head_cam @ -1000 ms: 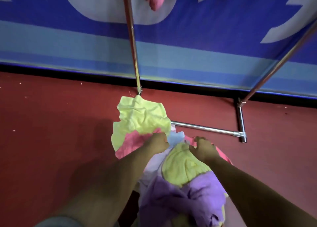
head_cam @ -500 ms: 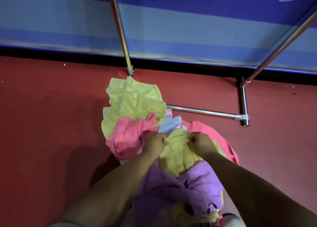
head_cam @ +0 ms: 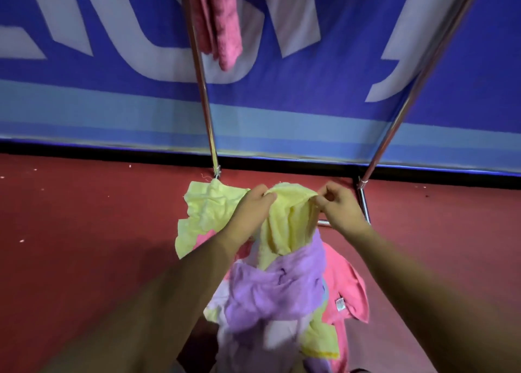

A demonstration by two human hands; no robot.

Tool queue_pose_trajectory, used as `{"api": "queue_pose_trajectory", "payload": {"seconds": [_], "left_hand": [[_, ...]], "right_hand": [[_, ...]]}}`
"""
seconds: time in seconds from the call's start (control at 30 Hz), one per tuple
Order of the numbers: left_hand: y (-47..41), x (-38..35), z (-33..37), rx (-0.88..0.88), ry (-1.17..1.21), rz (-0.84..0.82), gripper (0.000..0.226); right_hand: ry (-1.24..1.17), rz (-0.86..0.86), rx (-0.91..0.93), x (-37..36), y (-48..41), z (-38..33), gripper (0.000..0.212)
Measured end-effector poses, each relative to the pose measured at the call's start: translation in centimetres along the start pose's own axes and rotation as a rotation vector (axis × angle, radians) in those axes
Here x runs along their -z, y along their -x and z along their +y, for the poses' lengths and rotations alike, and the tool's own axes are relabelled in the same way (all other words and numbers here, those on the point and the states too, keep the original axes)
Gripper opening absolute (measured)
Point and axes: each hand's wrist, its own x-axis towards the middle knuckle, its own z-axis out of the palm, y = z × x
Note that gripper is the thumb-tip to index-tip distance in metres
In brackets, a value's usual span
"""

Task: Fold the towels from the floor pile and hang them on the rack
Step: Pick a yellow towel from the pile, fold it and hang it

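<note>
A yellow towel point(head_cam: 284, 220) hangs lifted above the floor pile, held by its top edge. My left hand point(head_cam: 253, 206) grips its left corner and my right hand point(head_cam: 337, 206) pinches its right corner. A purple towel point(head_cam: 276, 285) clings around its lower part. Under it lies the pile point(head_cam: 346, 288) with pink, white and yellow towels. Another yellow towel point(head_cam: 205, 209) lies crumpled on the floor to the left. The metal rack point(head_cam: 201, 74) stands just behind, and a pink towel point(head_cam: 222, 20) hangs from it at the top.
The rack's right leg point(head_cam: 406, 105) slants up to the right, and its foot bar point(head_cam: 363, 203) lies on the red floor point(head_cam: 84, 231). A blue banner wall point(head_cam: 310, 113) with white letters closes off the space behind the rack.
Both hands have risen from the pile, pulling the yellow towel up with them. The purple towel has been dragged up around it. The view has tilted upward toward the rack.
</note>
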Motion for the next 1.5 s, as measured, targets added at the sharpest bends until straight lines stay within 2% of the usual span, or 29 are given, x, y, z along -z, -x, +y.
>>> {"api": "queue_pose_trajectory", "payload": {"seconds": [0.13, 0.23, 0.3, 0.37, 0.43, 0.47, 0.53, 0.63, 0.7, 0.77, 0.8, 0.9, 1.07, 1.23, 1.3, 1.37, 1.43, 1.5], "left_hand": [[3.9, 2.1, 5.1, -0.096, 0.193, 0.081, 0.027], [6.0, 3.4, 6.7, -0.105, 0.293, 0.087, 0.020], [6.9, 3.9, 6.5, -0.107, 0.262, 0.052, 0.033], [7.3, 4.2, 6.1, -0.101, 0.052, 0.050, 0.044], [7.5, 4.6, 6.0, -0.111, -0.054, 0.064, 0.028], [7.5, 4.8, 6.1, -0.124, -0.029, 0.047, 0.018], [7.8, 5.3, 6.5, -0.164, 0.035, 0.004, 0.011], [8.5, 5.3, 7.0, -0.247, 0.120, -0.041, 0.015], [8.9, 5.1, 7.5, -0.270, 0.166, -0.038, 0.018], [9.2, 5.1, 7.9, -0.257, 0.242, -0.046, 0.019], [9.4, 5.3, 8.1, -0.246, 0.292, -0.063, 0.018], [9.8, 6.1, 8.9, -0.237, 0.411, -0.122, 0.018], [10.1, 7.4, 9.5, -0.236, 0.507, -0.132, 0.015], [9.7, 8.0, 8.9, -0.115, 0.419, -0.112, 0.020], [9.8, 8.2, 8.8, -0.107, 0.155, -0.118, 0.022], [10.2, 8.3, 8.5, -0.158, -0.134, -0.253, 0.029], [10.7, 7.9, 8.5, -0.164, -0.198, -0.368, 0.024], [10.7, 7.6, 8.4, -0.210, -0.210, -0.322, 0.018]], "right_hand": [[-0.090, 0.104, 0.137, 2.3, 2.9, -6.6, 0.022], [-0.121, 0.144, 0.205, 2.7, 5.2, -9.2, 0.020], [-0.127, 0.130, 0.217, 2.4, 6.4, -9.3, 0.018], [-0.080, 0.081, 0.226, 2.4, 7.2, -9.2, 0.014], [-0.021, 0.038, 0.243, 2.3, 7.4, -9.0, 0.012], [-0.014, 0.024, 0.240, 2.4, 7.3, -8.9, 0.011], [-0.040, -0.048, 0.215, 2.4, 7.2, -8.9, 0.008], [-0.052, -0.226, 0.202, 2.9, 7.2, -8.6, 0.014], [-0.009, -0.320, 0.192, 3.6, 7.5, -8.8, 0.010], [-0.008, -0.387, 0.182, 4.3, 7.9, -9.0, 0.023], [-0.030, -0.414, 0.189, 4.6, 8.1, -9.0, 0.026], [-0.064, -0.480, 0.205, 5.1, 8.3, -9.3, 0.016], [-0.162, -0.525, 0.143, 4.8, 8.3, -9.5, 0.031], [-0.252, -0.451, 0.097, 4.7, 8.6, -10.5, 0.025], [-0.306, -0.323, 0.122, 4.7, 8.7, -10.9, 0.023], [-0.393, -0.219, 0.137, 4.7, 8.8, -11.4, 0.025], [-0.425, -0.203, 0.161, 4.5, 9.1, -11.9, 0.031], [-0.407, -0.214, 0.193, 4.1, 9.5, -12.5, 0.028]]}}
